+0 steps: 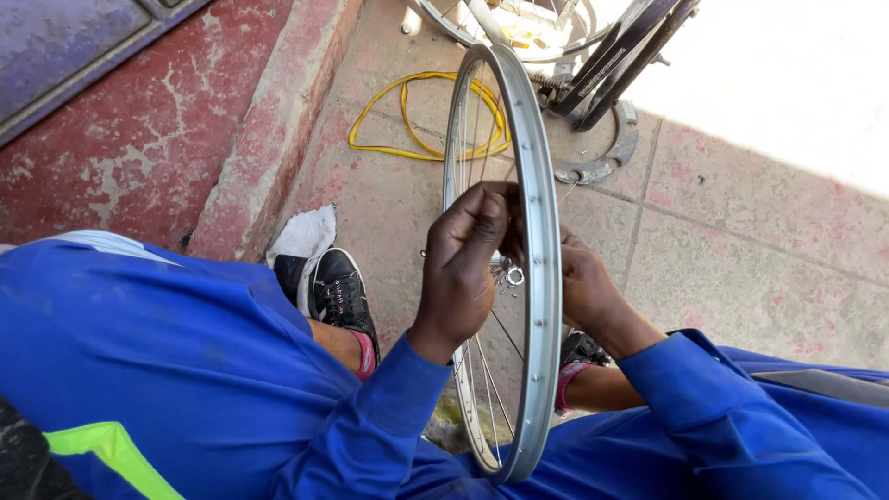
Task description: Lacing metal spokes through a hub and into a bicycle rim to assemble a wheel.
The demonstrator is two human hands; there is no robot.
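Note:
A silver bicycle wheel rim (540,278) stands upright on edge between my knees, its thin spokes running to a hub (507,274) at the centre. My left hand (463,264) reaches in from the left side, fingers pinched together on a spoke near the hub. On the rim's right side is my right hand (583,282), partly hidden behind the rim, with its fingers at the hub and spokes. Both arms wear blue sleeves.
A yellow rubber rim strip (407,116) lies looped on the pink paving. A metal ring (607,162), black bicycle frame tubes (616,56) and another wheel (482,23) sit beyond the rim. A white rag (306,231) lies by my black shoe (343,292). A red step (269,120) rises on the left.

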